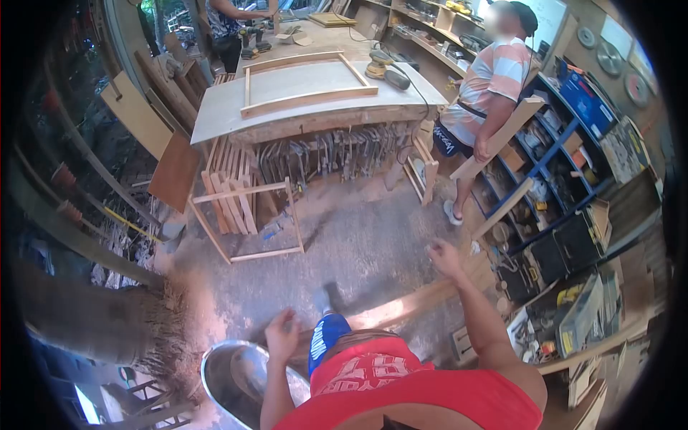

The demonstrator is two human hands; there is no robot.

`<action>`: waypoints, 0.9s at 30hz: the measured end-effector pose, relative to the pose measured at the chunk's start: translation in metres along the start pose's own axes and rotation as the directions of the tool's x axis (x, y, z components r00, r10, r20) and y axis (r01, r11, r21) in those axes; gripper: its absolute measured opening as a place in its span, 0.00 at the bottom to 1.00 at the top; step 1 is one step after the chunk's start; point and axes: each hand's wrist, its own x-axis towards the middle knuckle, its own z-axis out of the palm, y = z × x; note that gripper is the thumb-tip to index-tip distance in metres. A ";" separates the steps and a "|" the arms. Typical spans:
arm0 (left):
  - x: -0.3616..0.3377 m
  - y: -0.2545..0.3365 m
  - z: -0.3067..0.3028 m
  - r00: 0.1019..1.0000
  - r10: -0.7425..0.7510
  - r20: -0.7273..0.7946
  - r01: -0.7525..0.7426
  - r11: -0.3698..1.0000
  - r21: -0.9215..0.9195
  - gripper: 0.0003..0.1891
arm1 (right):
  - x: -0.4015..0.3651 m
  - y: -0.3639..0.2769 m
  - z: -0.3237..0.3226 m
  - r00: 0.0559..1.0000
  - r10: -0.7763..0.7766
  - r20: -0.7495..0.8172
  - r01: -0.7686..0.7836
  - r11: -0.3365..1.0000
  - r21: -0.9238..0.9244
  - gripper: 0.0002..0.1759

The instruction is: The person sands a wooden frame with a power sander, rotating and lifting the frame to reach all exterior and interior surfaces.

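Note:
My left hand (283, 333) is held low in front of me, above the rim of a metal tub (215, 390), with nothing visible in it and its fingers loosely apart. Farther forward on the right, my right hand (444, 258) is raised over the floor, its fingers curled; whether they hold anything is too small to tell. Ahead, a wooden frame (247, 192) stands on the floor against the workbench. Another wooden frame (309, 97) lies on the white board (215, 107) on the bench, beside a sander (375, 69).
A person (494, 68) on the right holds a wooden plank (502, 136) near blue shelves (566, 154). Another person (226, 18) stands at the back left. Clamps (330, 150) hang beneath the bench. A long timber (401, 304) lies across the floor.

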 end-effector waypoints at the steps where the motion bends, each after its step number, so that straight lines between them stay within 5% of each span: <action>1: 0.002 -0.005 -0.014 0.996 -0.050 -0.071 0.052 0.998 0.027 0.22 | 0.008 -0.034 0.014 0.998 -0.061 -0.024 0.063 0.997 0.050 0.26; 2: 0.005 -0.014 -0.024 0.985 -0.090 -0.147 0.090 0.996 -0.008 0.21 | 0.007 -0.057 0.032 0.992 -0.116 -0.051 0.121 0.988 0.101 0.27; 3: 0.071 -0.005 0.069 0.980 -0.175 -0.092 0.164 0.979 -0.118 0.21 | 0.095 -0.051 -0.019 0.997 -0.075 -0.024 0.074 0.997 -0.031 0.27; 7: 0.229 -0.002 0.028 0.956 -0.211 -0.205 0.202 0.977 -0.065 0.19 | 0.197 -0.154 0.027 0.948 -0.299 0.109 0.284 0.949 0.134 0.26; 9: 0.304 0.032 0.027 0.970 0.015 -0.242 0.005 0.997 0.080 0.16 | 0.242 -0.191 -0.001 0.933 -0.330 0.145 0.302 0.935 0.184 0.25; 11: 0.386 0.086 0.016 0.957 0.164 -0.240 -0.136 0.982 0.130 0.14 | 0.297 -0.227 -0.040 0.908 -0.414 -0.068 0.416 0.909 0.016 0.26; 18: 0.629 0.173 0.025 0.884 0.352 -0.309 -0.328 0.936 0.126 0.14 | 0.559 -0.314 -0.157 0.765 -0.570 -0.300 0.576 0.814 -0.078 0.29; 20: 0.677 0.187 0.038 0.860 0.370 -0.351 -0.304 0.925 0.230 0.14 | 0.648 -0.319 -0.170 0.647 -0.697 -0.308 0.528 0.702 -0.478 0.35; 21: 0.701 0.182 0.042 0.860 0.368 -0.354 -0.298 0.924 0.238 0.14 | 0.685 -0.320 -0.170 0.647 -0.699 -0.306 0.536 0.702 -0.470 0.35; 24: 0.786 0.146 0.043 0.840 0.303 -0.450 -0.138 0.922 0.362 0.21 | 0.798 -0.327 -0.179 0.882 -0.450 -0.138 0.283 0.742 -0.607 0.48; 25: 0.813 0.127 0.037 0.833 0.305 -0.463 -0.132 0.920 0.368 0.21 | 0.828 -0.324 -0.176 0.876 -0.463 -0.135 0.298 0.740 -0.603 0.48; 27: 0.849 0.083 0.024 0.784 0.231 -0.577 0.159 0.824 0.545 0.25 | 0.876 -0.318 -0.171 0.939 -0.329 0.099 0.306 0.671 -0.676 0.50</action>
